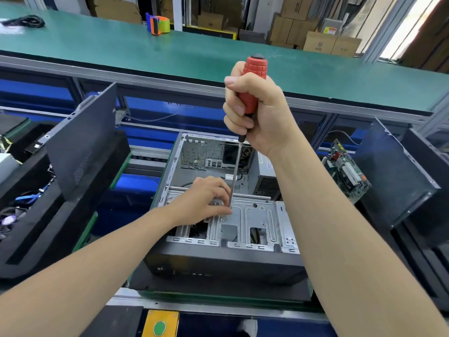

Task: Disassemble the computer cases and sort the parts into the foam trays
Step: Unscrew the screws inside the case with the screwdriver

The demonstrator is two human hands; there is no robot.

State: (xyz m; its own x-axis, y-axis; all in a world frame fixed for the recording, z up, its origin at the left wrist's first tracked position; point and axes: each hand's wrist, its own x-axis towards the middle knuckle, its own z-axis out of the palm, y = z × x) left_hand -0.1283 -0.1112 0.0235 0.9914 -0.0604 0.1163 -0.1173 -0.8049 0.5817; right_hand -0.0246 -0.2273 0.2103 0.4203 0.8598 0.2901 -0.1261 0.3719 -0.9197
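An open computer case (257,220) lies on its side in front of me, its silver drive bracket facing up. My right hand (257,113) grips the red handle of a long screwdriver (254,81), held upright, its shaft running down to the bracket. My left hand (206,203) rests on the bracket, with its fingertips pinching the shaft near the tip. The screw itself is hidden by my fingers. A power supply (264,176) sits inside the case at the right. A green motherboard (345,171) leans in the black foam tray (413,239) on the right.
A dark side panel (82,139) stands in the black foam tray (48,227) at the left, with cables (24,200) beside it. Another dark panel (393,171) stands at the right. A green bench (170,52) behind carries a tape dispenser (158,24). A green button (159,327) is at the front edge.
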